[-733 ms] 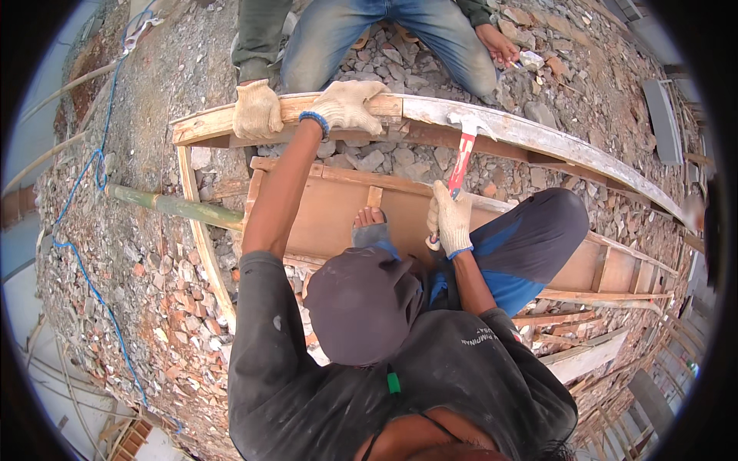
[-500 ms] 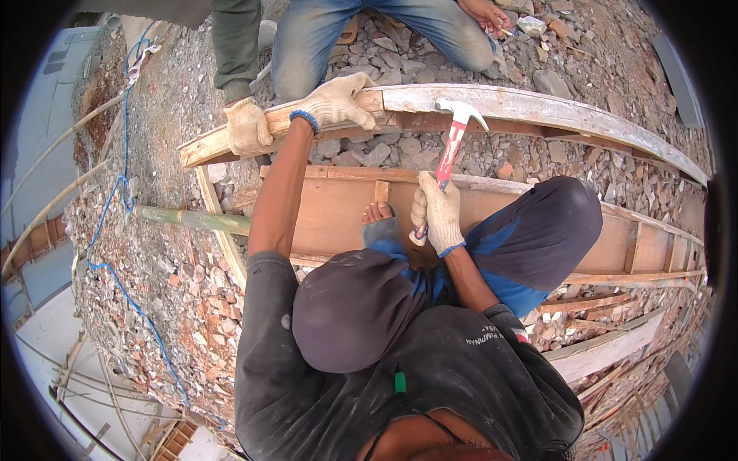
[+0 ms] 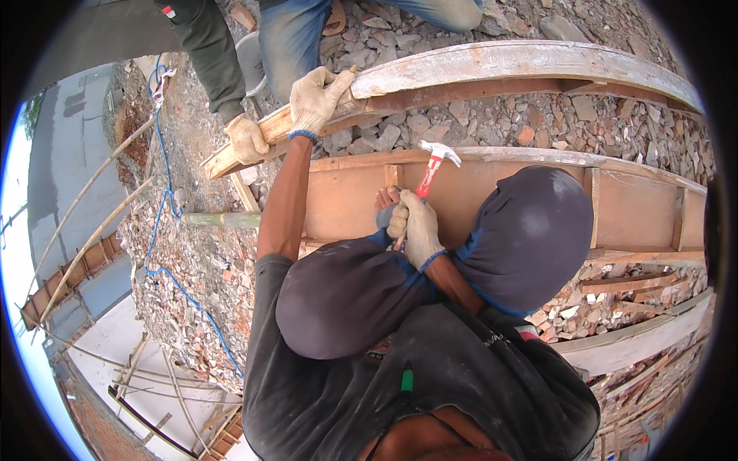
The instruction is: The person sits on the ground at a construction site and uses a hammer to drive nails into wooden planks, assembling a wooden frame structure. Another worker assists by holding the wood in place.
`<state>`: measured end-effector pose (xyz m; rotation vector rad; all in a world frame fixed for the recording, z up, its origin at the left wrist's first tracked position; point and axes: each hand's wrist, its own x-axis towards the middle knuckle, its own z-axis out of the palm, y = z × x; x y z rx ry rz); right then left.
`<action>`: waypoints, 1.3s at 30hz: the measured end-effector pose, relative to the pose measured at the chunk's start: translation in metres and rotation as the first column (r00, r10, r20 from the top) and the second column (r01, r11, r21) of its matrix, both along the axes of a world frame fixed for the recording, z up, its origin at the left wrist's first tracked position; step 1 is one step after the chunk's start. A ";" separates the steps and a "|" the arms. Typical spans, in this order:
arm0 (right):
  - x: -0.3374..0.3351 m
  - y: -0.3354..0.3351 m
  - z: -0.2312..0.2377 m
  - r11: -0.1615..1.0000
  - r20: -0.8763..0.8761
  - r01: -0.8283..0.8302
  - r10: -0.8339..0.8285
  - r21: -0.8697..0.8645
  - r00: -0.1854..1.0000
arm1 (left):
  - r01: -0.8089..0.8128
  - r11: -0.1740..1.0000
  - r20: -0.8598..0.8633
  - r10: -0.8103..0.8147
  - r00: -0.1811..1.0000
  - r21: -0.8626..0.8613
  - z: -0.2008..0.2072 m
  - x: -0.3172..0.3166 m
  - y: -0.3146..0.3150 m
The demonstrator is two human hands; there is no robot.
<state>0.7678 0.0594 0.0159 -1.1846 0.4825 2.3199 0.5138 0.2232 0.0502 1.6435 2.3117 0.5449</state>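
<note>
My left hand [image 3: 314, 101], in a cream knitted glove with a blue cuff, grips a pale wooden beam [image 3: 278, 123], fingers and thumb over its edge. This beam meets a long, curved, whitish timber [image 3: 530, 60] just right of that hand. In my right hand [image 3: 415, 227], gloved the same way, is a claw hammer [image 3: 430, 178] with a red and white handle. Its steel head points up and away from me, apart from the beam. Another person's gloved hand [image 3: 247, 139] holds the beam's left end.
Between my knees and beyond lies a curved plywood formwork panel [image 3: 346, 201] with wooden ribs. Broken stone and brick rubble [image 3: 207, 269] surrounds it. A blue rope [image 3: 188, 296] and a bamboo pole [image 3: 219, 220] lie at left. The other person kneels opposite in jeans [image 3: 288, 54].
My right hand and the hammer have drawn down toward my body. The view has shifted, and the beam's left end now slants lower. The other person's second hand has left the view.
</note>
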 end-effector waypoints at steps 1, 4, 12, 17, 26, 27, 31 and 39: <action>0.000 -0.004 -0.006 1.000 -0.016 0.020 -0.020 -0.008 1.000 | -0.029 0.999 0.018 0.028 0.999 0.046 -0.002 0.000 -0.002; -0.001 0.003 0.005 0.992 0.006 0.043 -0.043 -0.116 0.999 | -0.083 0.996 0.047 0.081 0.996 0.026 0.003 0.008 -0.005; 0.004 0.004 0.017 1.000 -0.011 -0.012 0.012 0.008 1.000 | -0.101 0.992 0.058 0.097 0.994 0.073 0.005 0.008 -0.006; 0.007 0.001 0.002 0.999 0.010 0.006 -0.005 -0.040 1.000 | -0.249 0.697 0.098 0.250 0.963 0.672 -0.049 0.008 -0.034; 0.026 -0.008 -0.035 0.998 -0.197 0.025 -0.036 -0.056 0.980 | -0.609 0.720 0.732 0.209 0.648 0.334 -0.090 0.124 -0.078; 0.027 -0.005 -0.033 0.999 -0.174 0.006 -0.015 -0.054 0.985 | -0.686 0.677 0.774 0.272 0.571 0.268 -0.079 0.131 -0.065; 0.033 0.000 -0.033 0.997 -0.152 -0.037 0.026 -0.072 0.988 | -0.730 0.647 0.895 0.164 0.416 0.221 -0.105 0.129 -0.064; 0.044 0.005 -0.033 0.997 -0.072 -0.068 0.067 -0.022 0.995 | -0.596 0.787 0.876 0.163 0.453 0.161 -0.107 0.112 -0.063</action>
